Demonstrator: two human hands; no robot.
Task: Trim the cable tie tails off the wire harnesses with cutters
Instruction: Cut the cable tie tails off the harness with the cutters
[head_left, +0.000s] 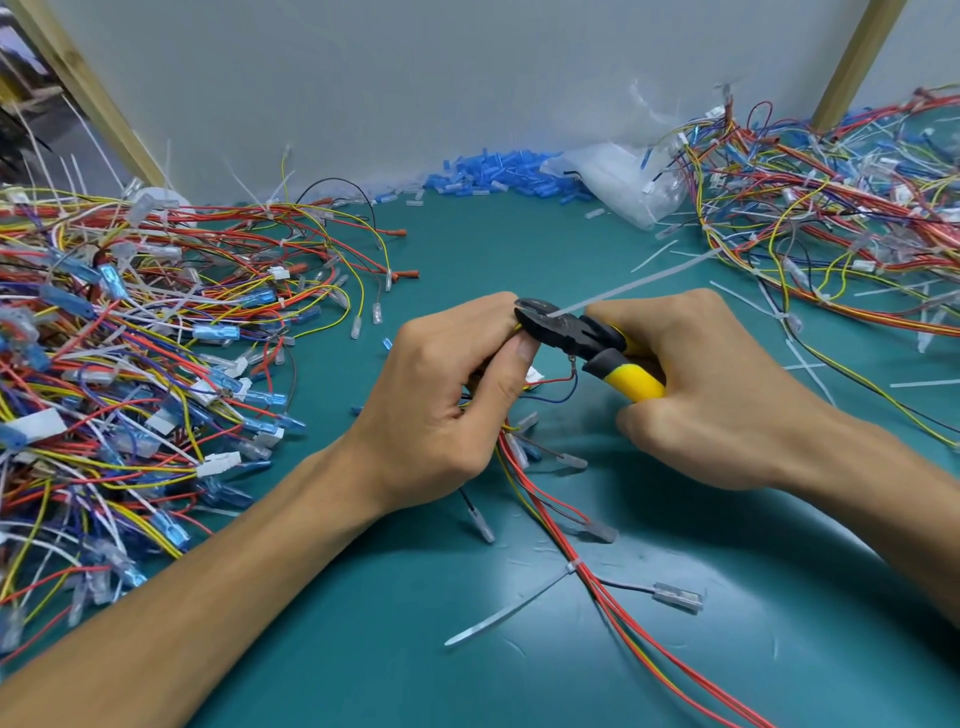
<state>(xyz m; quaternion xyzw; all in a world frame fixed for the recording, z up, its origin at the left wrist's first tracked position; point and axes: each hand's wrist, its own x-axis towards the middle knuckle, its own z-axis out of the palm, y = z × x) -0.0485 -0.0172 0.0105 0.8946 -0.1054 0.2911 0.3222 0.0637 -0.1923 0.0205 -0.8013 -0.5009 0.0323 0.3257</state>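
Note:
My left hand (441, 395) grips a wire harness (566, 540) of red and yellow wires above the green table (467, 244); the wires trail down to the lower right. My right hand (711, 395) holds yellow-and-black cutters (582, 340), fingers curled round the handles. The black jaws sit at a white cable tie tail (639, 283) that sticks up to the right from beside my left fingertips. Lower on the same harness another tie tail (506, 610) points down-left.
A big heap of harnesses (135, 374) covers the left of the table, another heap (841, 208) the far right. Blue terminal sleeves (498, 174) and a clear plastic bag (623, 182) lie at the back wall. Loose white cut tails (810, 364) are scattered to the right.

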